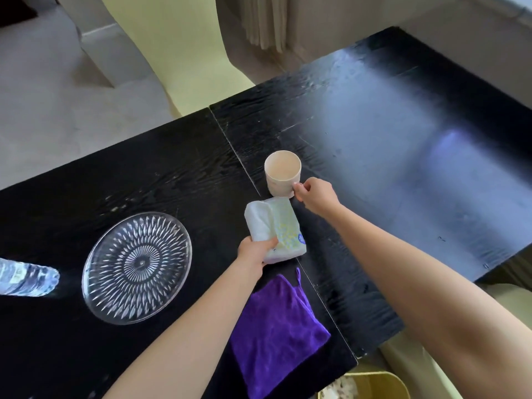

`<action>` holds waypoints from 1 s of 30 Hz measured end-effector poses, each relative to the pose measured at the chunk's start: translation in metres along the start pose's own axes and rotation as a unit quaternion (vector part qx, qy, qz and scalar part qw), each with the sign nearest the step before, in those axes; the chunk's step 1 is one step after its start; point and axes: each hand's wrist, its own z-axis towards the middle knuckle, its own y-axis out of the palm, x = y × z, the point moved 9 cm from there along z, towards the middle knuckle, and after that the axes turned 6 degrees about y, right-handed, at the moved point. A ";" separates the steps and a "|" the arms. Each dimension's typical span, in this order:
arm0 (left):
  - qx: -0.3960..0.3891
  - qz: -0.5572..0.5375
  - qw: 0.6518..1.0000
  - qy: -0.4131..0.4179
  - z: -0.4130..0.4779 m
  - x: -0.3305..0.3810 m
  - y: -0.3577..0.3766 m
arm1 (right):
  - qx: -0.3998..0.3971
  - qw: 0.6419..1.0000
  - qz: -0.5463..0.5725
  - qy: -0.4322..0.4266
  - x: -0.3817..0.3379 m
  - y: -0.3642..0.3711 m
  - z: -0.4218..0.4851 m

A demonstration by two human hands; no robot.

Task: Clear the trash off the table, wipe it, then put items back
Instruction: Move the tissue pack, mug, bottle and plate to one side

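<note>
A cream paper cup (282, 172) stands upright near the middle of the black table (388, 156). My right hand (315, 195) pinches the cup's lower right side with thumb and fingers. Just below the cup is a soft tissue pack (276, 226), white with a yellow-green pattern, and my left hand (253, 253) grips its near end. A folded purple cloth (276, 332) lies on the table under my left forearm, close to the front edge.
A clear patterned glass plate (136, 267) rests at the left. A plastic water bottle (26, 277) lies at the far left edge. A yellow bin (371, 385) with crumpled trash stands below the table's front edge. Pale chairs stand beyond the table.
</note>
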 end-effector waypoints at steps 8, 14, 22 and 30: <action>0.072 0.269 0.954 0.108 0.007 -0.009 0.034 | 0.012 1.000 -0.008 -0.027 0.000 -0.009 0.006; 0.071 0.357 0.925 0.111 0.009 -0.008 0.037 | -0.028 0.998 0.038 -0.049 0.009 -0.016 0.007; 0.049 0.352 0.930 0.095 0.009 -0.002 0.020 | -0.031 0.999 -0.023 -0.031 0.009 -0.017 -0.001; 0.032 0.406 0.904 0.131 -0.014 0.045 -0.033 | -0.179 0.954 -0.230 0.072 0.011 0.006 -0.030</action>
